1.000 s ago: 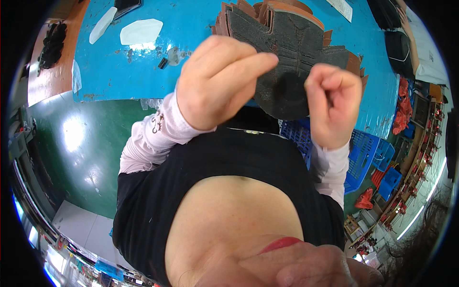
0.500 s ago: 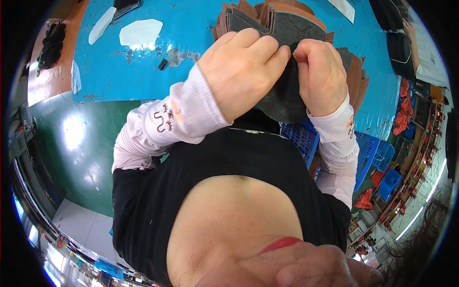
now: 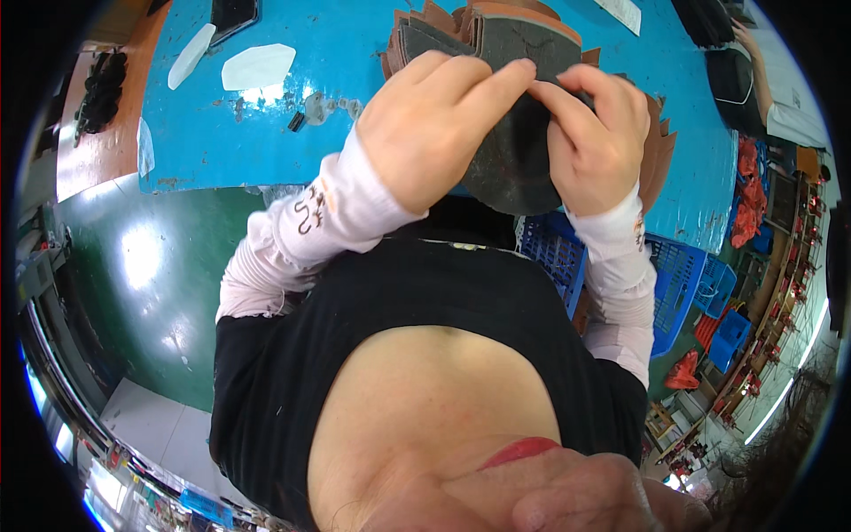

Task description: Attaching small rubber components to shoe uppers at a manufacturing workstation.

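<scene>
Two hands pinched one dark sole piece over the blue table (image 3: 266, 124).
Left hand (image 3: 434, 124) and right hand (image 3: 594, 142) gripped the dark sole piece (image 3: 510, 168) from both sides, fingers curled; white paper shapes (image 3: 257, 66) lay far left.

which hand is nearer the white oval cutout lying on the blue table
Left. The left hand is just right of the white oval cutout on the blue table; the right hand is farther right, both gripping the dark sole piece.

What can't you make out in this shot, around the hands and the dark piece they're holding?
Head view only:
- Dark piece: its middle is covered by the left hand and right hand.
- Pile behind it: cut off by the top edge and hidden by both hands.
- Blue crates: partly behind the right sleeve.
- Small bits on the blue table: too small to identify.
</scene>
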Available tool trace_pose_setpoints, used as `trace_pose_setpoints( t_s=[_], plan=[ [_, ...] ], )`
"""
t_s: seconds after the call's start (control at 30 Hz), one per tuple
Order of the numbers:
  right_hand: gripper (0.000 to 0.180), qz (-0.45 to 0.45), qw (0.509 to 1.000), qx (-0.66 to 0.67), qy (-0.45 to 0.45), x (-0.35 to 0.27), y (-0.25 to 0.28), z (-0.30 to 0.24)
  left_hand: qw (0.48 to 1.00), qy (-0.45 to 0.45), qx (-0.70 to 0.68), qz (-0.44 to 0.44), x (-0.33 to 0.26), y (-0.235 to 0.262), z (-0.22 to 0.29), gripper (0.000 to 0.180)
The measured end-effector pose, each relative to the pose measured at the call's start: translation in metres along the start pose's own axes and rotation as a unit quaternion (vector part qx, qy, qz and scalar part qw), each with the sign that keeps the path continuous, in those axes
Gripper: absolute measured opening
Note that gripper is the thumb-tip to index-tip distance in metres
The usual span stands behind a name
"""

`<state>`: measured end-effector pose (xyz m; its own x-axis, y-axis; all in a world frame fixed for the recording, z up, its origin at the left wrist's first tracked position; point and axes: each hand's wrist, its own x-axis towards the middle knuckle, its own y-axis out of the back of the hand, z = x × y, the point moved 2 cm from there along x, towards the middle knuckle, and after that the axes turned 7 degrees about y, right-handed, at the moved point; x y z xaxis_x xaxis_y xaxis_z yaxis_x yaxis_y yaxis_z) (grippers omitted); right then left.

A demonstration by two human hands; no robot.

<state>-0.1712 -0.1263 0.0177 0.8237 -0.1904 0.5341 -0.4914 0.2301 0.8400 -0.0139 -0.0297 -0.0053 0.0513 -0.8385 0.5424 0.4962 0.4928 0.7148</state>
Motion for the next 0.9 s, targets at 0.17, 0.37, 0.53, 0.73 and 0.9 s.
trace_pose_setpoints(
  t_s=[0.17,0.37,0.53,0.73,0.9],
  plan=[
    [0.022,0.111,0.808,0.521,-0.252,-0.024,0.018,-0.035,0.827,0.203,-0.525,-0.007,-0.028,0.005,0.014,0.027],
    [0.022,0.09,0.685,0.647,-0.322,-0.037,0.011,-0.056,0.907,0.08,-0.412,0.021,-0.036,0.005,0.019,0.03],
    [0.028,0.068,0.569,0.745,-0.342,-0.04,0.011,-0.054,0.904,0.066,-0.422,0.026,-0.034,0.009,0.022,0.03],
    [0.023,0.104,0.94,0.276,-0.17,-0.015,0.009,-0.022,0.983,0.061,-0.138,0.108,-0.026,0.008,0.006,0.032],
    [0.029,0.033,0.985,0.167,0.001,-0.002,-0.013,0.001,0.992,0.033,-0.106,0.058,-0.022,0.0,-0.001,0.034]
  ],
)
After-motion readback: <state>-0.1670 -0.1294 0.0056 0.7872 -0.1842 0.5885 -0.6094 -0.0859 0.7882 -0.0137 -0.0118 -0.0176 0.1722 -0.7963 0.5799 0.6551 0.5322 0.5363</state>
